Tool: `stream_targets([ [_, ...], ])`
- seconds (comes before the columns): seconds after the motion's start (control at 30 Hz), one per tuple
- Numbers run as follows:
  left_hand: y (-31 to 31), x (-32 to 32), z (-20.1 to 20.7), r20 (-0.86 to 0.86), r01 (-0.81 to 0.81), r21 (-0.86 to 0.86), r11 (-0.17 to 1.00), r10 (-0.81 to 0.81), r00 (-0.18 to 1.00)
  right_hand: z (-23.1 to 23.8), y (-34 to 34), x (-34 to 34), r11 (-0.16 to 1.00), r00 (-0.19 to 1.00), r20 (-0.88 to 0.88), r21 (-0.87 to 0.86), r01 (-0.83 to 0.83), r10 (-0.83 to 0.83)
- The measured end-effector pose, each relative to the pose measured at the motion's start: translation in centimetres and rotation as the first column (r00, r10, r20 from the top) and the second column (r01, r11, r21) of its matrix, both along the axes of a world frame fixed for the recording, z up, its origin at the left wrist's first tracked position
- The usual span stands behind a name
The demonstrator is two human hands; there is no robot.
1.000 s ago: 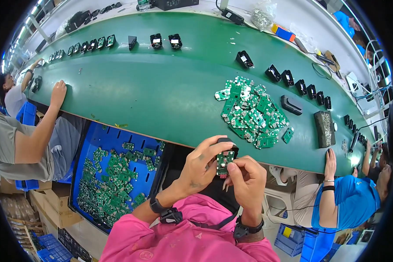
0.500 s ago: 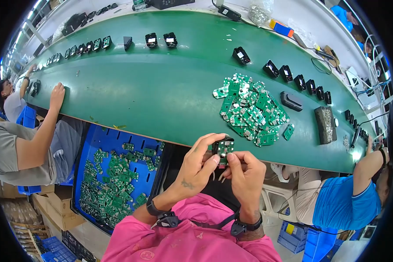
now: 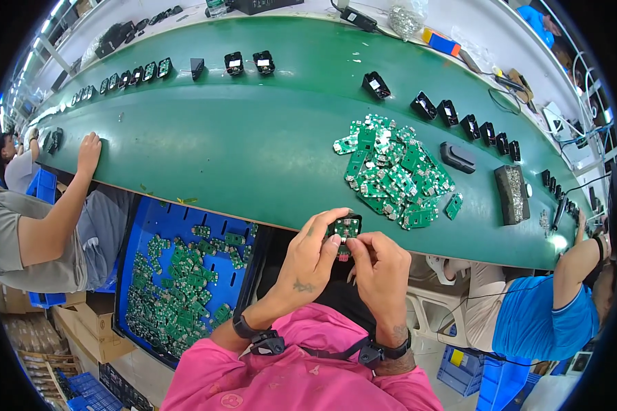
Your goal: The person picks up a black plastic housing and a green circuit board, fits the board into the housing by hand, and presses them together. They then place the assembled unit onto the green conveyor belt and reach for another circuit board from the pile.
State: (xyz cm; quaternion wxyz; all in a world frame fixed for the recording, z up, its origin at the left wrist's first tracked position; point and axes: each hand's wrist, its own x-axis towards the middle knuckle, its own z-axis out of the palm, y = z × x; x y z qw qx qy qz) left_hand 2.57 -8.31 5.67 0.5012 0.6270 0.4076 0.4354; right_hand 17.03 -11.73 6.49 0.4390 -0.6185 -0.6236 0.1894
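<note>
My left hand (image 3: 303,264) is closed round a small black plastic housing (image 3: 354,216), just off the table's near edge. A green circuit board (image 3: 347,226) sits in or against its open face; how deep it sits I cannot tell. My right hand (image 3: 382,270) pinches the lower part of the board, its thumb on the front and its fingers partly hidden behind. Some pinkish-red bit (image 3: 343,257) shows below the board. On the table just beyond my hands lies a heap of green circuit boards (image 3: 397,171), with one loose board (image 3: 453,206) to its right.
Black housings (image 3: 469,127) stand in a row beyond the heap, near a dark block (image 3: 511,195) and a black oblong piece (image 3: 458,158). More housings (image 3: 263,62) line the far left. Below the table's left edge, a blue bin (image 3: 178,274) holds boards. Co-workers sit on both sides.
Both my hands have shifted slightly left with the housing and board, my right hand a little lower on it. The far-left co-worker's arm has moved.
</note>
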Motion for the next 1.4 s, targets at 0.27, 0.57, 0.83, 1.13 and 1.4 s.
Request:
stream_targets([
  [0.27, -0.1, 0.3, -1.3, 0.017, -0.086, 0.047, 0.995, 0.085, 0.996, -1.1, 0.1, -0.2, 0.982, 0.918, -0.397, -0.173, -0.069, -0.006],
  [0.57, -0.4, 1.5, 0.3, -0.052, -0.138, 0.155, 0.978, 0.148, 0.988, 0.4, 1.4, -1.9, 0.997, 0.991, -0.112, -0.047, 0.061, -0.066],
  [0.83, -1.1, 1.3, 0.8, 0.009, -0.225, 0.219, 0.949, 0.229, 0.973, 0.2, 1.8, -2.0, 0.998, 0.991, -0.124, 0.056, -0.038, 0.045],
  [1.13, 6.9, -4.6, -0.9, 0.160, 0.030, -0.238, 0.971, 0.009, 0.987, -1.2, 9.3, -4.7, 0.995, 0.986, -0.163, -0.084, -0.061, 0.047],
  [1.4, 13.5, -11.6, 2.0, -0.463, 0.123, 0.403, 0.907, 0.086, 0.882, 1.3, 15.6, -9.7, 0.926, 0.972, -0.067, -0.296, -0.235, 0.225],
])
